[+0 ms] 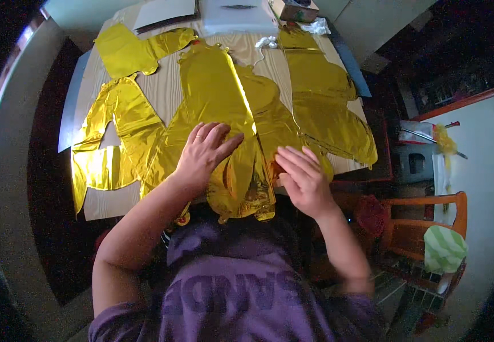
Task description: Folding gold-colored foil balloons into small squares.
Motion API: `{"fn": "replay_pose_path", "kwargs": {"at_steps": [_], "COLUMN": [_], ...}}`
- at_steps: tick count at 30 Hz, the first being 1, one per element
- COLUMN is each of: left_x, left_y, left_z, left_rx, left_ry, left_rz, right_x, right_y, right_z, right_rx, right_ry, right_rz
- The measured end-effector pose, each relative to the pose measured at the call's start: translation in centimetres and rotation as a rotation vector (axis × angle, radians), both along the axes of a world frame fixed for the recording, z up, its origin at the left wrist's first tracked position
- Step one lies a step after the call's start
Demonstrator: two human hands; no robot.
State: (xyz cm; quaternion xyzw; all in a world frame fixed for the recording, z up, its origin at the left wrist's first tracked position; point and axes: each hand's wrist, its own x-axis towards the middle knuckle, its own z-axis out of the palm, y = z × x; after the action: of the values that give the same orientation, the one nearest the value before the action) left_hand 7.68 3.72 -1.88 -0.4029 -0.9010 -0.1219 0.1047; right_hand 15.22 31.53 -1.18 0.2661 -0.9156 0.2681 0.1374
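Several flat, shiny gold foil balloons (210, 80) lie spread and partly overlapping on the wooden table. My left hand (204, 151) rests on the middle foil with its fingers stretched out. To its right, my right hand (305, 179) is at the foil's lower right part, fingers extended and apart from the thumb; whether it touches the foil I cannot tell. Between the hands the foil is creased and hangs over the near edge toward my lap. Another gold foil piece (124, 108) with an opening in it lies at the left, and one more (321, 85) at the right.
At the far edge are a white flat box or board (167, 12), a clear plastic sheet (238, 21) and a small carton (294, 10). A white string (266, 42) lies among the foils. Right of the table stands a wooden chair (424, 200) with a green-striped cloth or bag (445, 249).
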Motion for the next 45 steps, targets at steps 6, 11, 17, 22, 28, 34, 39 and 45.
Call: {"fn": "replay_pose_path", "kwargs": {"at_steps": [6,11,17,22,28,34,39,45], "left_x": [-0.4,-0.4,-0.3,-3.5,-1.5,-1.3,-1.4,-1.4], "left_y": [-0.3,-0.3,-0.3,-1.1,2.2,2.4,2.4,2.4], "left_z": [-0.9,-1.0,0.2,2.8,0.8,0.2,0.4,0.3], "left_rx": [-0.001,-0.061,-0.022,0.455,0.166,0.125,0.129,0.125], "left_ry": [0.062,0.048,0.072,-0.551,-0.121,-0.13,-0.134,-0.142], "left_rz": [0.003,0.014,-0.012,0.031,-0.261,-0.224,-0.225,-0.224], "right_x": [-1.3,-1.5,-1.8,-2.5,-2.8,-1.3,-0.6,0.0], "right_y": [-2.4,-2.4,-2.3,-2.4,-2.2,-0.6,-0.7,-1.1], "right_z": [0.2,0.1,0.5,0.9,0.7,1.6,-0.4,-0.3], "right_rx": [0.187,0.234,0.289,0.346,0.368,0.435,0.384,0.288], "right_ry": [-0.036,-0.02,-0.014,-0.014,0.009,-0.02,0.225,0.232], "right_rz": [0.072,0.111,0.144,0.18,0.207,0.292,0.296,0.304]}}
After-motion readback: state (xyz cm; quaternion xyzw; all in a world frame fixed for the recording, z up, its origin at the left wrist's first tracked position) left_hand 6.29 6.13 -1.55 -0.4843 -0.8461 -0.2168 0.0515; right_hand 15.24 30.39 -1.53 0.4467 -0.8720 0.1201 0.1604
